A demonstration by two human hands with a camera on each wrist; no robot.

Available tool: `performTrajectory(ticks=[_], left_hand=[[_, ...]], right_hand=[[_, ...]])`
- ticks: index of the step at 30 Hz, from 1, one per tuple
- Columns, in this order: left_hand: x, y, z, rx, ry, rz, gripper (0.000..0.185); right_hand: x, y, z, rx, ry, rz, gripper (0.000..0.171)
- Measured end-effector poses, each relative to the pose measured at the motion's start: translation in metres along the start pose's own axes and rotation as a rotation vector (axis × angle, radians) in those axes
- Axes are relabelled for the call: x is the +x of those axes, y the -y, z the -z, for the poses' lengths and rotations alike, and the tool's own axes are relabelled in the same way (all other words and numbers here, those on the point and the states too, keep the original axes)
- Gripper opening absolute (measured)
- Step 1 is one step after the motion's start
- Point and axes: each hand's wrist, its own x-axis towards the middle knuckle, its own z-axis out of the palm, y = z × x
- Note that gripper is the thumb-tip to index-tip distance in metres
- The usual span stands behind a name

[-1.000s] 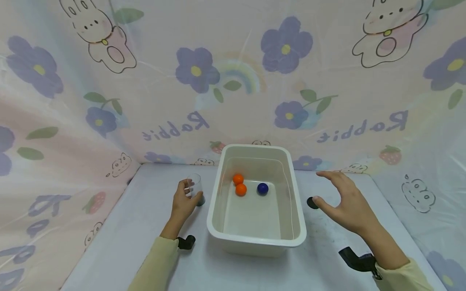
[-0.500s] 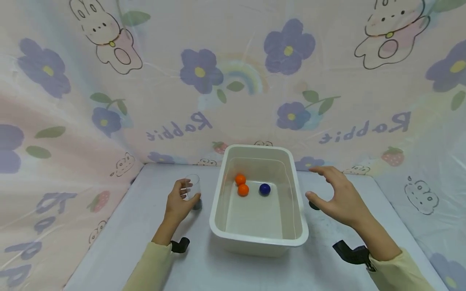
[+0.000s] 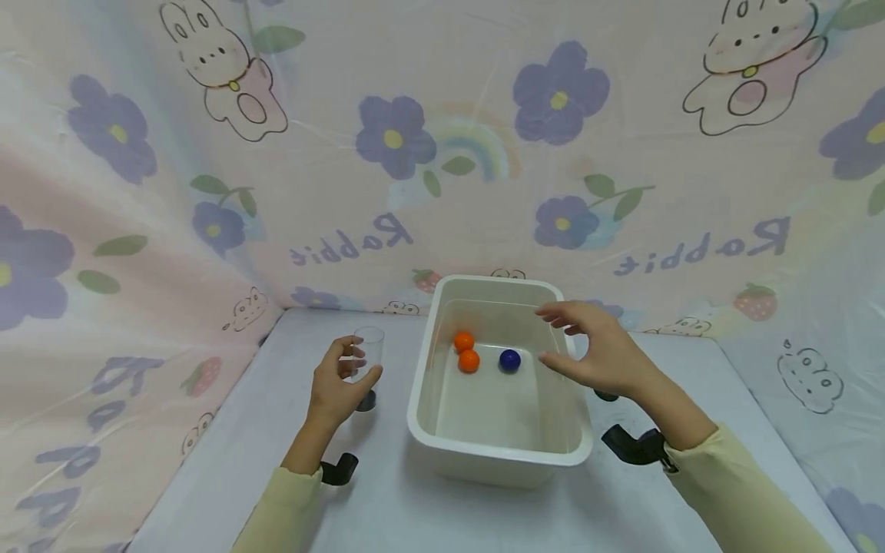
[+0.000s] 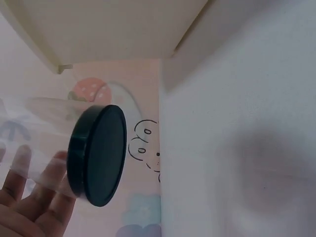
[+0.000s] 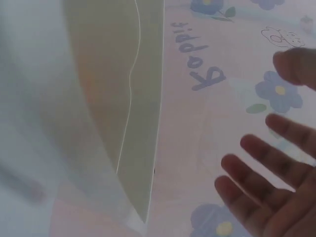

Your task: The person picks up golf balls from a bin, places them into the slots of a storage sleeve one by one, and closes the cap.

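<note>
My left hand (image 3: 339, 392) grips a clear cylindrical container (image 3: 371, 346) with a black base, left of the cream bin (image 3: 499, 455). In the left wrist view the flat underside of the black base (image 4: 107, 157) shows, raised off the table, with fingers curled behind the clear wall. My right hand (image 3: 600, 349) holds nothing; it hovers over the bin's right rim, thumb and fingers spread apart. In the right wrist view its fingers (image 5: 256, 180) are extended beside the bin wall. Inside the bin lie two orange balls (image 3: 469, 361) and a dark blue ball (image 3: 509, 360).
A black disc (image 3: 606, 395) lies on the white table (image 3: 387, 507) just right of the bin, partly hidden by my right hand and the bin. A patterned curtain (image 3: 442, 215) rises behind the table and along its sides. Both wrists carry black camera mounts (image 3: 340, 469).
My right hand has moved left, from beside the bin to over its right rim. My left hand keeps its grip, and the container has risen slightly. The head view has shifted a little left.
</note>
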Motion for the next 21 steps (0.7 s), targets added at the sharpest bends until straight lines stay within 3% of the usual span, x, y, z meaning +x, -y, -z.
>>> performTrajectory(ticks=[13,21], left_hand=[[-0.004,0.002,0.003,0.039,0.006,0.024,0.052],[-0.004,0.002,0.003,0.051,0.006,0.024,0.051]], right_hand=[[0.053,-0.012,-0.027,0.099,0.336,0.089,0.048],[0.076,-0.02,-0.054,0.047,0.425,0.097,0.045]])
